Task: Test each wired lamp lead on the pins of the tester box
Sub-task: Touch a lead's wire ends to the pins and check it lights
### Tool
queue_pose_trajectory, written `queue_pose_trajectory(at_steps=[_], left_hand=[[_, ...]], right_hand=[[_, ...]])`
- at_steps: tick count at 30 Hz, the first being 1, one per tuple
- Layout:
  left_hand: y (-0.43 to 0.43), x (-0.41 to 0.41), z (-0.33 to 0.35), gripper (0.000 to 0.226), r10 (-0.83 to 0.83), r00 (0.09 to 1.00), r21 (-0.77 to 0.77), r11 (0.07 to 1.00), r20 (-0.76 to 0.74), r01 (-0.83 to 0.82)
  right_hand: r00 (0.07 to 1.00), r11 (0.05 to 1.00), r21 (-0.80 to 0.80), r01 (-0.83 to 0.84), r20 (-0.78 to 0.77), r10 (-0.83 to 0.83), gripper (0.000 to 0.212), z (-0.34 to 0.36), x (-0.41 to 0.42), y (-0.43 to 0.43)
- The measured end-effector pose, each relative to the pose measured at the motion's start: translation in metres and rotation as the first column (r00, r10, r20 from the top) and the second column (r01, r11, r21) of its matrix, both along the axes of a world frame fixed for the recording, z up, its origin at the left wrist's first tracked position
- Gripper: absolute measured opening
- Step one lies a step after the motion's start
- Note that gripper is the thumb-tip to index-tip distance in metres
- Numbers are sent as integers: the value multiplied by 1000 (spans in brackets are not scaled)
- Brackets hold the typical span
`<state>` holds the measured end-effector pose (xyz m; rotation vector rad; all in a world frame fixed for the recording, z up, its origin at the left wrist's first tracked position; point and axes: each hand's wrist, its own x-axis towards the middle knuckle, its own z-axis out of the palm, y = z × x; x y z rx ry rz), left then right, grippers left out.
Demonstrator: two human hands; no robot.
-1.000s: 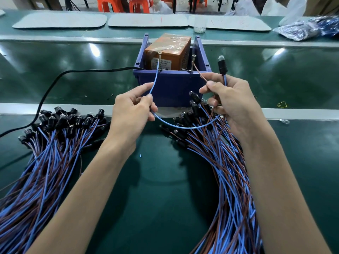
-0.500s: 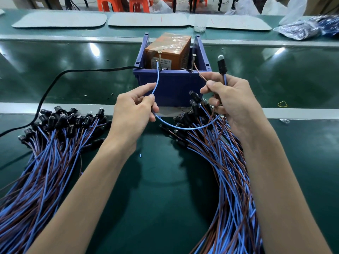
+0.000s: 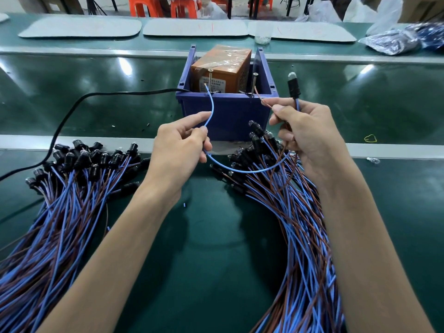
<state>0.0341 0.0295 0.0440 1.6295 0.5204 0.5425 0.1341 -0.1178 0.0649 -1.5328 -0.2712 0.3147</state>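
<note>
- The tester box (image 3: 228,114), a blue bin holding an orange unit, stands at 12 o'clock beyond both hands.
- The left hand (image 3: 179,145) pinches the blue wire (image 3: 212,109) between thumb and forefinger. Its bare tip rises just beside the left pin (image 3: 210,78); whether they touch cannot be told.
- The right hand (image 3: 305,133) grips the lead below the upright lamp (image 3: 293,86) and pinches the brown wire (image 3: 263,100), which runs toward 11 o'clock to the right pin (image 3: 254,82).
- 1 heap of leads (image 3: 60,200) lies at 8 o'clock, another heap (image 3: 295,224) at 4 o'clock.
</note>
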Motion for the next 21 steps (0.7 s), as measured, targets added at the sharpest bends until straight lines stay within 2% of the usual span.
queue_pose_trajectory(at_steps=[21], left_hand=[[-5, -1, 0, 34, -43, 999, 11, 999, 21, 43]], right_hand=[[1000, 1000, -2, 1, 20, -1, 26, 0, 1, -1]])
